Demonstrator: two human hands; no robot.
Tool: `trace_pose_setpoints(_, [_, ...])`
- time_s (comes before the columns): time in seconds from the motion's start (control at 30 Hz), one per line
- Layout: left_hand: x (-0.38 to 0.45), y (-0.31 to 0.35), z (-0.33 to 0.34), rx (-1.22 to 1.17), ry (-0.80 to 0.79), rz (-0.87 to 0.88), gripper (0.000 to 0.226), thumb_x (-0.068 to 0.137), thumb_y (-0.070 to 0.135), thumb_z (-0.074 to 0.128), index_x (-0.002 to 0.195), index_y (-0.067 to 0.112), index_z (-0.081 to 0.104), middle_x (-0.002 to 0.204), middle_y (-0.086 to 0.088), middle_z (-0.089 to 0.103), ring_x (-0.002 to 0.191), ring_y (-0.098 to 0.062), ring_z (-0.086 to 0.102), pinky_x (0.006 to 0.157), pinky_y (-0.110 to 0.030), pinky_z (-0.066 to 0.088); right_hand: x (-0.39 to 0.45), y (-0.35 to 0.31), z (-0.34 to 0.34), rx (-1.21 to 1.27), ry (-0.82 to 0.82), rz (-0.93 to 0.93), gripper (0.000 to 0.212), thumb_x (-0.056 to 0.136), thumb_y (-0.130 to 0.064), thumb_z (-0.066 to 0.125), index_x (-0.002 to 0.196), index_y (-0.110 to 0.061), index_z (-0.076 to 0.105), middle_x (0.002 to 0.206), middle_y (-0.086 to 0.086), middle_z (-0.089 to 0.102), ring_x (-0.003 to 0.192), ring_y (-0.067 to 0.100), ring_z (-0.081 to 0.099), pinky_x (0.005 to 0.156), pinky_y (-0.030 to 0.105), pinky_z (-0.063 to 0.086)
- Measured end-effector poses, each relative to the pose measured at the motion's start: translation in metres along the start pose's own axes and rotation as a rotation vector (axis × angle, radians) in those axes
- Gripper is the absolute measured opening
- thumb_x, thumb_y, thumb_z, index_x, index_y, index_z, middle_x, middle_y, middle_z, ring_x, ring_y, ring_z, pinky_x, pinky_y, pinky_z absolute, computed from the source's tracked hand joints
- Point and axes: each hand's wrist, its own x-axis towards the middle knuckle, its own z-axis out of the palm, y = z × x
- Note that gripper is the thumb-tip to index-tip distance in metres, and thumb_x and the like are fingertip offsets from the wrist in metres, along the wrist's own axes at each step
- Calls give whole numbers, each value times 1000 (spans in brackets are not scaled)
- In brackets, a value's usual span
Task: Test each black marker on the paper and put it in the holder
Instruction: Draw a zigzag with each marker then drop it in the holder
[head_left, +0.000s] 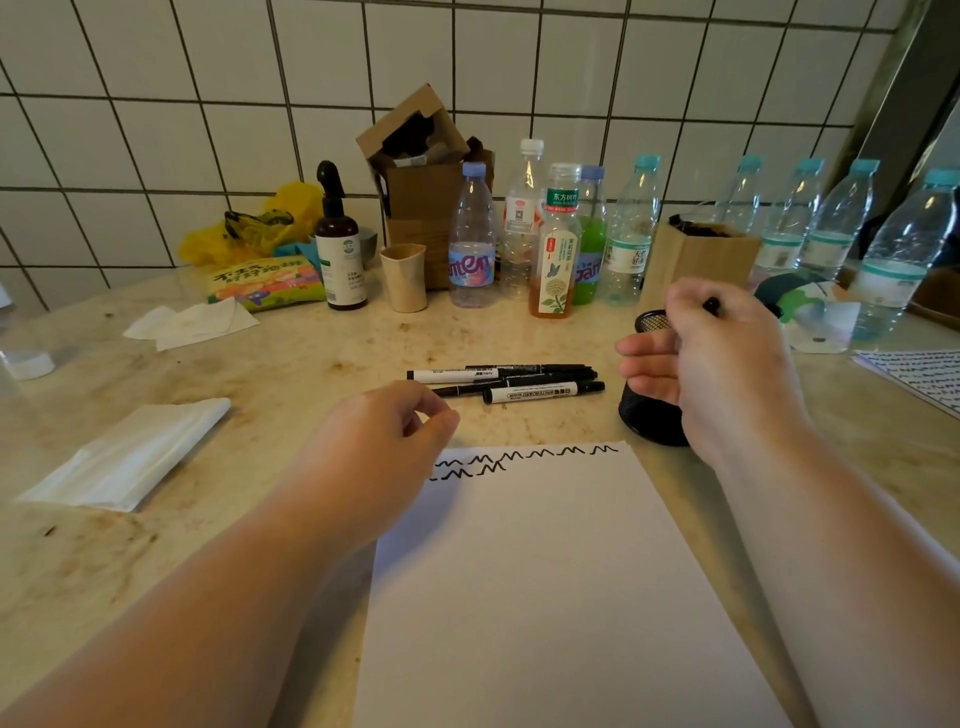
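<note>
A white sheet of paper (545, 571) lies in front of me, with black zigzag test marks along its top edge. Several black markers (509, 382) lie in a loose pile just beyond the paper. A black mesh holder (649, 410) stands to their right. My right hand (722, 364) hovers over the holder, pinching a black marker (710, 305) whose end shows above my fingers. My left hand (384, 447) rests at the paper's top left corner, fingers curled and pinched together, with nothing visible in them.
Several plastic bottles (470, 244) line the back by the tiled wall, with a cardboard box (421, 182), a brown spray bottle (337, 244), a paper cup (404, 278) and a wooden box (696, 260). Tissues (124, 457) lie left. A marked sheet (919, 376) lies far right.
</note>
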Motion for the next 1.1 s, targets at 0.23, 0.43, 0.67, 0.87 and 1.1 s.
trace_pose_setpoints(0.23, [0, 0, 1, -13, -2, -9, 14, 91, 47, 52, 80, 43, 61, 66, 23, 66, 54, 1, 60, 47, -20, 38, -29, 20, 13, -496, -292, -481, 40, 100, -26, 61, 138, -37, 56, 96, -8, 72, 79, 2, 67, 73, 23, 57])
trace_pose_setpoints(0.43, [0, 0, -1, -37, -9, 0, 13, 92, 43, 54, 82, 44, 62, 71, 27, 65, 55, 1, 60, 35, -12, 38, -16, 46, 29, -1304, -599, -314, 61, 106, -26, 46, 162, -18, 23, 174, -1, 10, 159, 18, -1, 126, 39, 8])
trace_pose_setpoints(0.67, [0, 0, 0, -38, -7, -7, 13, 92, 43, 55, 82, 44, 63, 72, 30, 63, 61, 3, 60, 47, -20, 41, -15, 52, 30, -1438, -480, -325, 53, 106, -28, 43, 158, -22, 33, 151, 1, 43, 139, 25, 33, 117, 40, 32])
trace_pose_setpoints(0.87, [0, 1, -1, -34, -1, 0, 13, 92, 43, 55, 82, 45, 62, 72, 31, 64, 61, 2, 61, 44, -16, 40, -18, 53, 24, -1319, -420, -350, 18, 101, -22, 58, 114, -29, 68, 125, -7, 48, 119, 18, 36, 105, 36, 40])
trace_pose_setpoints(1.1, [-1, 2, -2, -46, -7, -5, 13, 92, 43, 55, 81, 45, 63, 71, 29, 65, 58, 2, 61, 35, -10, 37, -19, 48, 24, -1236, -430, -351, 14, 99, -20, 63, 95, -33, 62, 107, -9, 58, 108, 15, 49, 88, 28, 41])
